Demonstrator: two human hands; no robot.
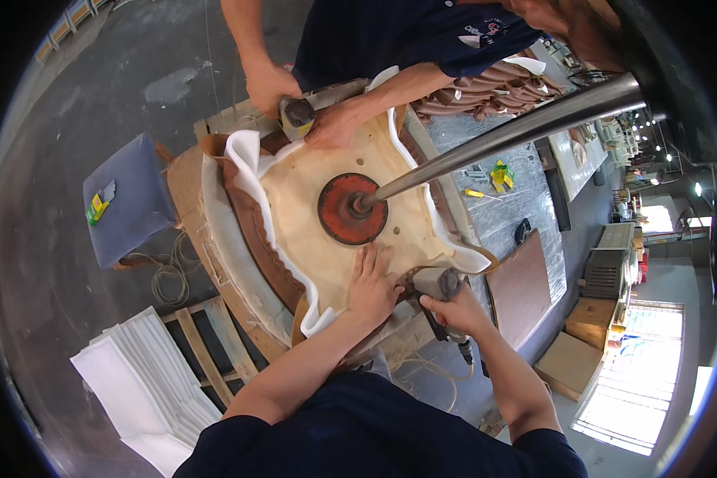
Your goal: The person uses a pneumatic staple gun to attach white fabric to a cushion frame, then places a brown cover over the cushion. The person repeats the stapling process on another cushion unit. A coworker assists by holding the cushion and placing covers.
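Note:
In the middle lies a pale wooden seat board (295,187), with white padding (245,150) and brown cover material (247,203) standing up around its edges. A red round plate (331,211) on a metal rod (502,131) rests against the board. My left hand (370,287) lies on the board's near part, fingers stretched out just below the plate. My right hand (460,309) is wrapped round a grey staple gun (436,282), its nose at the near right edge of the board. Across from me, a co-worker's hand (271,89) grips another staple gun (297,115) at the far edge.
A blue padded stool (127,199) stands at left, above stacked white sheets (147,374) and a wooden pallet (207,346). At right is a worktable (526,191) with a yellow-green box (502,175) and a brown panel (519,287). An air hose (454,374) trails below my right hand.

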